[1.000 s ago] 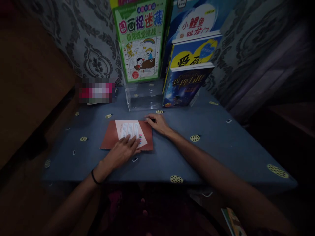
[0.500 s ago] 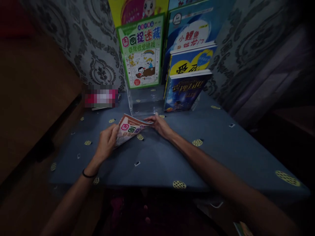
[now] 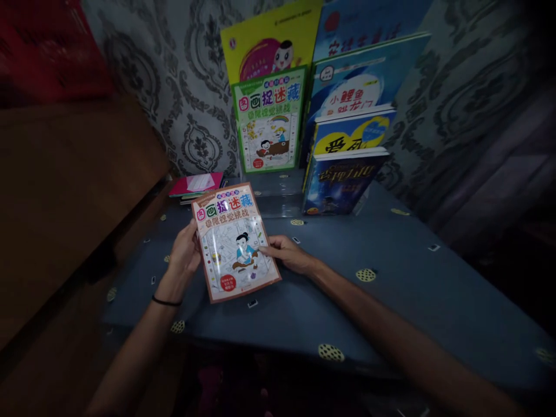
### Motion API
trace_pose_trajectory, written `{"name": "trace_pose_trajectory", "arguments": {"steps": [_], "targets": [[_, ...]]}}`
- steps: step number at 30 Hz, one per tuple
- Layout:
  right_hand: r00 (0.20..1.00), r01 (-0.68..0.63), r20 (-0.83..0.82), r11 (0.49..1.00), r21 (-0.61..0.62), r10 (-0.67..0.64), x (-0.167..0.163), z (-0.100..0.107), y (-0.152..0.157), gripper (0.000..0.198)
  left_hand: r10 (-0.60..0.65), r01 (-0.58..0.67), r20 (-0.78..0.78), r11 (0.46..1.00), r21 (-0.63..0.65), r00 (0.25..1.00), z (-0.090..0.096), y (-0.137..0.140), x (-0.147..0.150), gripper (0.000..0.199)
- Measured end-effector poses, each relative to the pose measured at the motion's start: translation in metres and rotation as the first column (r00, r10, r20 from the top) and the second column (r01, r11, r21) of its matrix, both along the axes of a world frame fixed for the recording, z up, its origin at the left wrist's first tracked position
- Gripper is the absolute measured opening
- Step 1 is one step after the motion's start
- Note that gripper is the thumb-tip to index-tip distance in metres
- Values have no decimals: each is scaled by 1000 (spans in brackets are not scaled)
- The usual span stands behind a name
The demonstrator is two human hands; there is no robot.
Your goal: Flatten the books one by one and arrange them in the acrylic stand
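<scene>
Left grip (image 3: pixel 185 249) and right grip (image 3: pixel 289 253) are clamped on opposite side edges of the brown-bordered rectangular paper book (image 3: pixel 234 243), tilted above the blue patterned tabletop (image 3: pixel 304 313); light, even pressure should prevent bending.

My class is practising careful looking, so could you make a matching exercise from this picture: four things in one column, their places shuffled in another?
Things:
1. brown-bordered book
2. green-bordered book
3. dark blue book
4. pink item

Places:
A. frontmost in the right-hand column of books
B. at the table's back left
C. between left hand and right hand
D. before the tall yellow book

Pairs: 1-C, 2-D, 3-A, 4-B
</scene>
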State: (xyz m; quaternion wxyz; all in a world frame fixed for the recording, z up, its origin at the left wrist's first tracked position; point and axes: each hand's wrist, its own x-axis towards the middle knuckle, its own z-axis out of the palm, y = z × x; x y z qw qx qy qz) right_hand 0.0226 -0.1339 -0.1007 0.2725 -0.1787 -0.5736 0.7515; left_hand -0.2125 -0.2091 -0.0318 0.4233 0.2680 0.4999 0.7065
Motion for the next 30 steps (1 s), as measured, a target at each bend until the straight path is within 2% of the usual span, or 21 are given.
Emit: {"name": "trace_pose_trajectory", "arguments": {"steps": [2, 4, 6, 8, 10, 13, 18, 20, 22, 24, 25, 27, 30], "targets": [[998, -41, 37, 998, -37, 43, 3, 1, 3, 48, -18, 16, -30, 998, -60, 999, -15, 1, -9, 26], [986, -98, 130, 993, -59, 105, 7, 1, 6, 50, -81, 54, -184, 988, -144, 980, -29, 2, -18, 25], [957, -155, 238, 986, -60, 164, 10, 0, 9, 53, -173, 82, -366, 964, -252, 914, -41, 1, -27, 28], [925, -206, 312, 977, -60, 214, 13, -1, 10, 57, -250, 87, -481, 938, -336, 840, -49, -1, -35, 33], [895, -248, 367, 967, -64, 254, 15, 0, 11, 61, -277, 72, -548, 928, -366, 789, -53, -3, -42, 35], [828, -294, 483, 954, -56, 284, 17, 4, 9, 64, -297, 23, -689, 926, -377, 662, -55, -5, -50, 29], [701, -309, 688, 950, 52, 191, 20, 13, 10, 66, -257, -64, -861, 947, -315, 439, -56, -5, -51, 17], [650, -302, 753, 943, 137, 99, 22, 16, 13, 63, -234, -78, -909, 958, -276, 346, -59, -4, -50, 18], [626, -276, 779, 923, 269, -40, 22, 17, 15, 59, -211, -67, -953, 971, -230, 220, -65, -2, -49, 24], [658, -217, 721, 863, 456, -216, 20, 17, 14, 54, -191, -45, -976, 980, -196, 105, -72, 0, -49, 30], [687, -177, 660, 812, 557, -303, 17, 16, 12, 52, -185, -36, -981, 982, -187, 65, -76, 2, -50, 33], [742, -108, 516, 683, 722, -428, 6, 14, 7, 47, -181, -28, -983, 983, -182, 34, -83, 4, -52, 35], [821, -121, 377, 515, 849, -428, -20, 9, -1, 35, -176, -30, -984, 984, -176, 18, -91, 6, -53, 37]]}}
